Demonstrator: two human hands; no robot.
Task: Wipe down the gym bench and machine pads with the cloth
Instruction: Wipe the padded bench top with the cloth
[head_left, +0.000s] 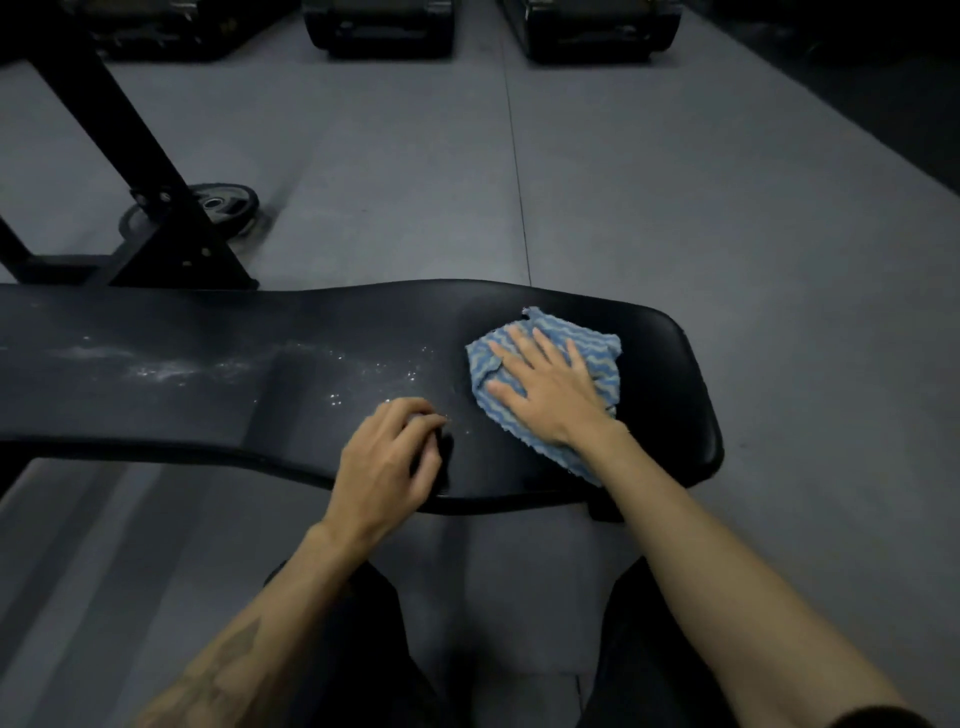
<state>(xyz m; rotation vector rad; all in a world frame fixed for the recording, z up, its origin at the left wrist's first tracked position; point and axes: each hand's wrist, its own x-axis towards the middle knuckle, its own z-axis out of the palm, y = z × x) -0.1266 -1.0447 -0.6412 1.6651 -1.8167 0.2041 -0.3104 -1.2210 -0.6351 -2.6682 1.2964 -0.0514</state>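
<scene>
Right of centre, the right hand (545, 384) presses flat, fingers spread wide, on the blue-striped cloth (550, 374) lying on the wide end of the black bench (208, 395). Left hand (387, 457) rests beside it, fingers curled on the pad edge; whether they hold anything cannot be told. Wiping is under way; white residue (161, 366) toward frame left likely calls for a leftward stroke.

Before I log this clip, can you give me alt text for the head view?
A person's right hand presses a blue-and-white striped cloth flat on a black gym bench pad. The left hand rests with curled fingers near the pad's front edge, beside white speckled residue. A weight plate lies on the grey floor behind.
</scene>
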